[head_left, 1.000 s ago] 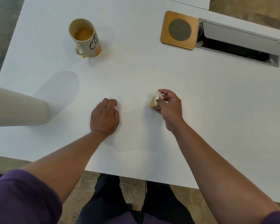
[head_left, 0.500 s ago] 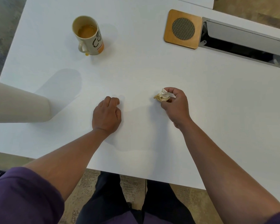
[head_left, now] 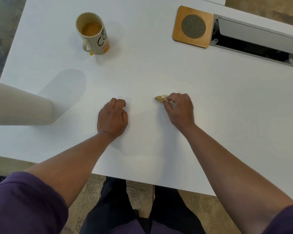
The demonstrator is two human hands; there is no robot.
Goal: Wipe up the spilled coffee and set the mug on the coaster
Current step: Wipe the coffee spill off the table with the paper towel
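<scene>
The right hand [head_left: 179,110] pinches a small, coffee-stained wad of tissue [head_left: 161,98] against the white table [head_left: 227,107], near the middle, probably to dab up the last of the spill. The left hand [head_left: 112,118] is curled into a loose fist holding nothing, resting on the table as if to brace. The mug [head_left: 93,33], still part full, stands upright at about eleven o'clock, with a small drip at its base. The wooden coaster [head_left: 193,27] waits bare at one o'clock, well apart from the mug, just beside a grey cable hatch [head_left: 257,39].
</scene>
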